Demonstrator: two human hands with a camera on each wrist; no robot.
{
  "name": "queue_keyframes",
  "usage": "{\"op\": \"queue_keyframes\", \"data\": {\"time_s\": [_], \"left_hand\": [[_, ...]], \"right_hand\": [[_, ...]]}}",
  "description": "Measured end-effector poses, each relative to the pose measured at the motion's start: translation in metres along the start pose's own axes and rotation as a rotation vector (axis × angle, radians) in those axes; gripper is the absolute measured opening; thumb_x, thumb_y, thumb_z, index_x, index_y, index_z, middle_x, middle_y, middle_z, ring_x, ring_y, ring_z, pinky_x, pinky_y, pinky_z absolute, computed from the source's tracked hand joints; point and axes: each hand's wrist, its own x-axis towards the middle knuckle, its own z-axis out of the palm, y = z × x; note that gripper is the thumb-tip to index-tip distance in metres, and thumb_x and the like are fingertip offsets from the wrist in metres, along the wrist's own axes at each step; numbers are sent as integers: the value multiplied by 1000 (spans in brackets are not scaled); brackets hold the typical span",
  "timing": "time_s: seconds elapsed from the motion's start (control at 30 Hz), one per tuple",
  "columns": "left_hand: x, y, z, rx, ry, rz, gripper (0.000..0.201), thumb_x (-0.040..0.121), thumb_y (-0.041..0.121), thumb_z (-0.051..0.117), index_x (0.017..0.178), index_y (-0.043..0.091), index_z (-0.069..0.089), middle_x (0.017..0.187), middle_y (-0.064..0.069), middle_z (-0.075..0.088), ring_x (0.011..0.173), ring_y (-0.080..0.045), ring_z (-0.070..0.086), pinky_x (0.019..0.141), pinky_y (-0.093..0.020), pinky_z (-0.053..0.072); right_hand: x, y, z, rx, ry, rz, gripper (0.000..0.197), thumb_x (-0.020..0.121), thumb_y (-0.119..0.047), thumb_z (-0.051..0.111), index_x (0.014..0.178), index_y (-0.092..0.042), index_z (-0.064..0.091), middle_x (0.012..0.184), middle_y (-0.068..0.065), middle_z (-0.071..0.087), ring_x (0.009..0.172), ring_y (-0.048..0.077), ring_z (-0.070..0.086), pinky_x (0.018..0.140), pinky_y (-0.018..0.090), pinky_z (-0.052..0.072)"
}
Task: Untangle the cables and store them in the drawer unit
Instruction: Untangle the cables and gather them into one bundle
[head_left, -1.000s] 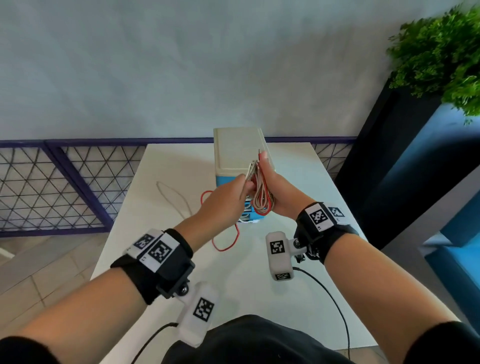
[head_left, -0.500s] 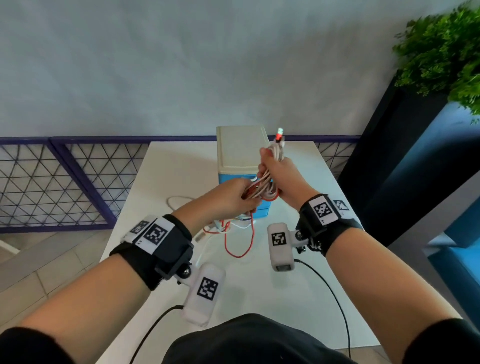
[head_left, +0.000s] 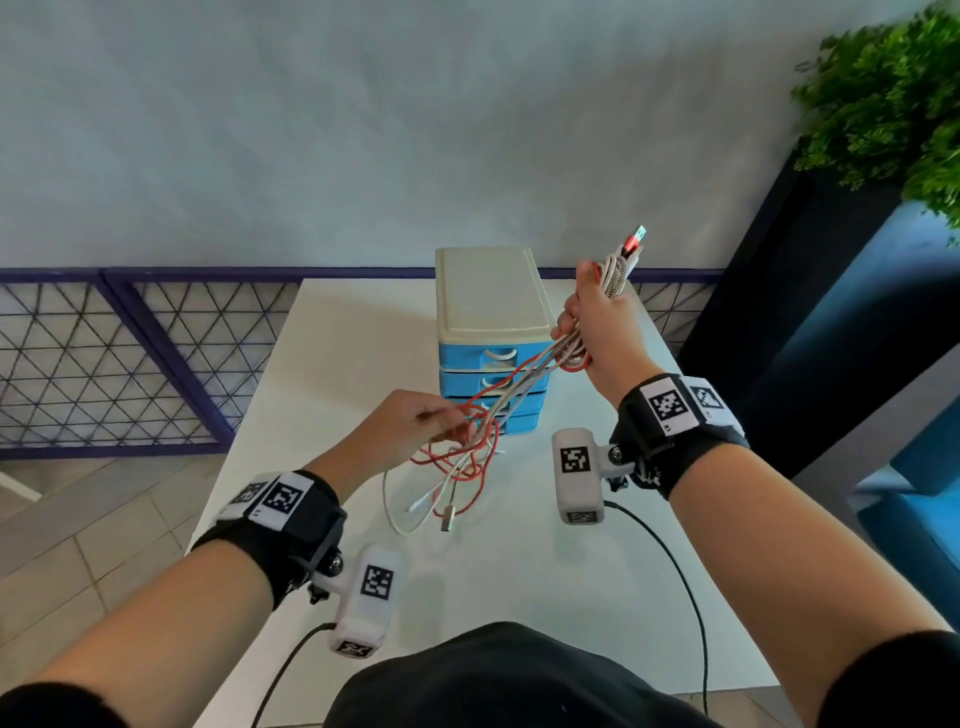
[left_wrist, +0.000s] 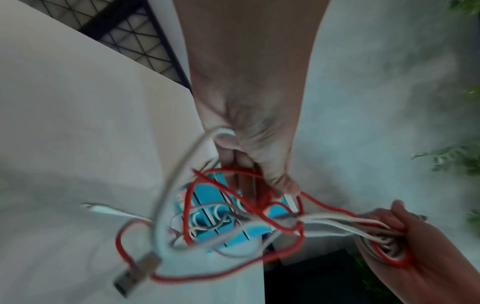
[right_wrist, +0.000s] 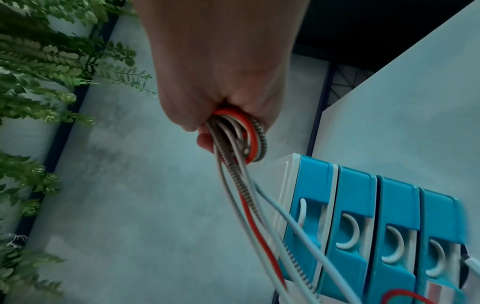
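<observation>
A tangle of red, white and braided cables (head_left: 467, 452) hangs between my two hands above the white table (head_left: 343, 364). My right hand (head_left: 597, 322) is raised to the right of the drawer unit (head_left: 493, 332) and grips a bunch of cable loops (right_wrist: 239, 135), with a red plug (head_left: 634, 241) sticking out above the fist. My left hand (head_left: 415, 421) is lower, in front of the unit, and pinches strands of the tangle (left_wrist: 259, 197). Loose ends and a metal USB plug (left_wrist: 135, 273) dangle down to the table. The blue drawers (right_wrist: 363, 226) are all closed.
The cream-topped drawer unit stands at the table's far middle. A purple mesh railing (head_left: 130, 358) runs behind and to the left. A dark planter with a green plant (head_left: 893, 104) stands at the right, close to the table's edge. Black camera leads (head_left: 675, 561) trail over the near table.
My right hand has risen and moved right with its bunch of loops. My left hand has dropped back toward me, so the cables stretch out between them and loose ends hang.
</observation>
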Motion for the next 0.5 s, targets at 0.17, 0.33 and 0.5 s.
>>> {"op": "queue_keyframes", "data": {"time_s": [0.17,0.33,0.5], "left_hand": [[-10,-12,-14,-168,112,-83,23,98,6,44,94,2,67,73,2,75,73,-8,72,71,-14,56],[-1,-8,-11,135,125,2,9,89,12,63,84,16,69,79,3,72,73,-10,68,76,-22,52],[7,5,6,722,353,207,16,79,38,70,82,27,60,87,6,54,82,-12,50,71,-28,40]], "right_hand": [[4,-3,-7,3,58,-13,31,97,-37,51,73,-17,45,39,-10,43,35,8,45,55,35,43],[2,-1,1,19,40,-7,28,97,-35,52,76,-17,46,48,-5,42,39,10,46,53,30,46],[-3,0,15,-3,3,-5,33,96,-39,52,73,-17,43,45,-8,40,40,9,45,49,26,46]]}}
